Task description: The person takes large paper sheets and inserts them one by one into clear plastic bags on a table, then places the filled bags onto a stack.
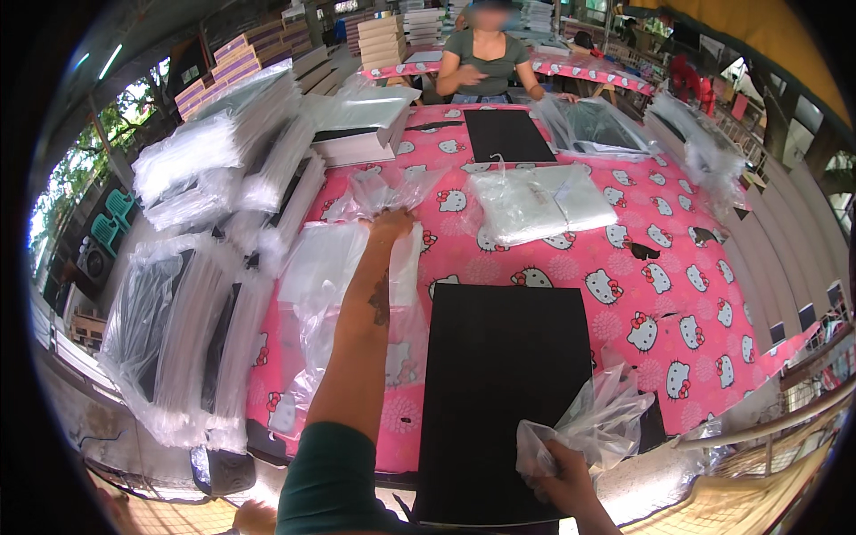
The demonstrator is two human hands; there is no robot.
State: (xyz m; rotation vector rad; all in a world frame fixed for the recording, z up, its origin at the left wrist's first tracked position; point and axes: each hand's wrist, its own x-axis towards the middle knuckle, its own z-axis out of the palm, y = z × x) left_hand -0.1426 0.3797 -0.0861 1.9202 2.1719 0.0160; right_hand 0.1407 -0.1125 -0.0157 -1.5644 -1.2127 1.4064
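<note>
Two hands at work: left hand (390,221) stretched far forward, fingers closed on a clear plastic bag (343,267) atop a flat pile on the counter (642,294); right hand (557,477) near the lower edge, pinching a crumpled clear bag (593,419). Between them, one large black board (504,392), lying flat. Farther off, a second black board (506,134), one folded bag bundle (539,203), stacks of wrapped boards (192,303) at left. Across the counter, one person (486,58).

You see two black boards, one large at lower centre (504,392) and one smaller at upper centre (506,135), plus one other person (489,58) at top.
</note>
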